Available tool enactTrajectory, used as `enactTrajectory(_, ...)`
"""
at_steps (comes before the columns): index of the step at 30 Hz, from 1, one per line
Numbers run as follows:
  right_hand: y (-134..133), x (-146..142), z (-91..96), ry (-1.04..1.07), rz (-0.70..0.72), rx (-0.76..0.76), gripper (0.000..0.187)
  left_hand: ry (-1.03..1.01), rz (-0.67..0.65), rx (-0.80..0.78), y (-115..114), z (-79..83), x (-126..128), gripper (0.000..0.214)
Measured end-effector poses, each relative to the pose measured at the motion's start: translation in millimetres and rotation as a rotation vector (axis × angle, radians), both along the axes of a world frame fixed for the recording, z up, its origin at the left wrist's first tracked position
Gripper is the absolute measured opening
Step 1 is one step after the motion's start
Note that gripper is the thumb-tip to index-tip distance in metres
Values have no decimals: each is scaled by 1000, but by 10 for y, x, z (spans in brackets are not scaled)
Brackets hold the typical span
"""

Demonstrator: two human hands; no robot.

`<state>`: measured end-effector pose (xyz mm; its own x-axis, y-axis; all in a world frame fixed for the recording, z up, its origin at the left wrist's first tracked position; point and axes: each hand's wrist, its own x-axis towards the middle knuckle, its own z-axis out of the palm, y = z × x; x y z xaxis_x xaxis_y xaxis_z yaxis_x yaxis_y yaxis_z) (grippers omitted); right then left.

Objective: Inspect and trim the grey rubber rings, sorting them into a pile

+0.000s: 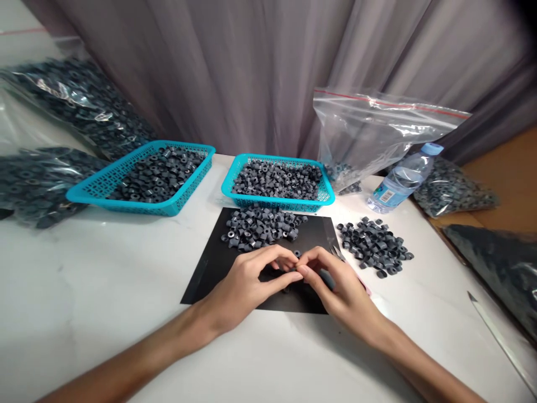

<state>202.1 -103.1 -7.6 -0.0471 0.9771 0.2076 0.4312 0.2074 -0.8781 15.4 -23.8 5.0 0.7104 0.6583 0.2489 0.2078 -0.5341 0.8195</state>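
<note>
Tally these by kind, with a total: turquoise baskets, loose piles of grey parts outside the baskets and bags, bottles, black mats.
Turquoise baskets: 2
Loose piles of grey parts: 2
Bottle: 1
Black mat: 1
Total: 6
</note>
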Motion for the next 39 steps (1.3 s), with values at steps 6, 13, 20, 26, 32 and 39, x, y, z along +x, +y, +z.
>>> enactTrajectory(6,-1,-32,-13,73,-30,-17,15,-22,-22,6,64,-12,-21,13)
enactTrajectory(13,2,-5,-88,89,-101,8,18,-36,-6,30,96,-28,-21,8)
enactTrajectory(20,76,102,-39,241,-148,43,21,-115,37,-140,122,0,-1,13)
enactTrajectory(26,93,217,117,194,-30,-103,23,-158,17,-170,122,-14,-6,13)
enactTrajectory(32,77,248,174,219,72,-194,24,-220,-26,-324,127,-47,2,18)
enactTrajectory(39,67,247,176,323,84,-198,25,-272,-71,-484,88,-12,18,21)
